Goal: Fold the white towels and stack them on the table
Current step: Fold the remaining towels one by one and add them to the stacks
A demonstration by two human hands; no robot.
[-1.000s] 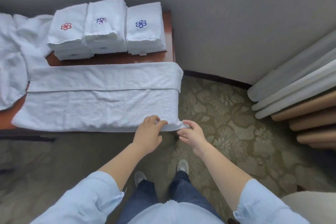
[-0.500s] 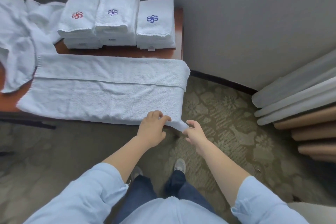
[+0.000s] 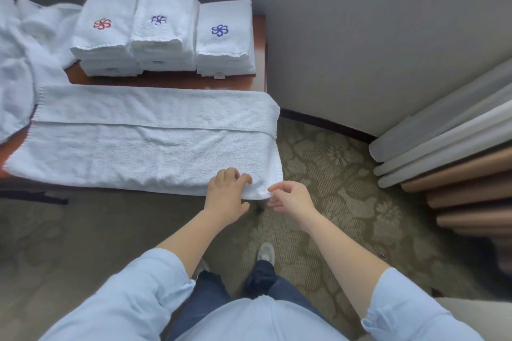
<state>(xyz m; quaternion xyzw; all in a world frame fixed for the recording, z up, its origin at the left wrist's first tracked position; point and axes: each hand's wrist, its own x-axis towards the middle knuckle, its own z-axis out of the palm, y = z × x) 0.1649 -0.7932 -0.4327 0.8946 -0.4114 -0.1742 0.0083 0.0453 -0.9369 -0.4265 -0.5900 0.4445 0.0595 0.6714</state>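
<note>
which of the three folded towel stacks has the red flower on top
The leftmost stack, beside the crumpled towels; the middle stack has a purple flower, the right stack blue.

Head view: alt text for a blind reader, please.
A person's left hand and right hand hold the near right corner of a white towel, partly folded lengthwise on a wooden table. Behind it sit three stacks of folded towels; loose towels lie at left.
</note>
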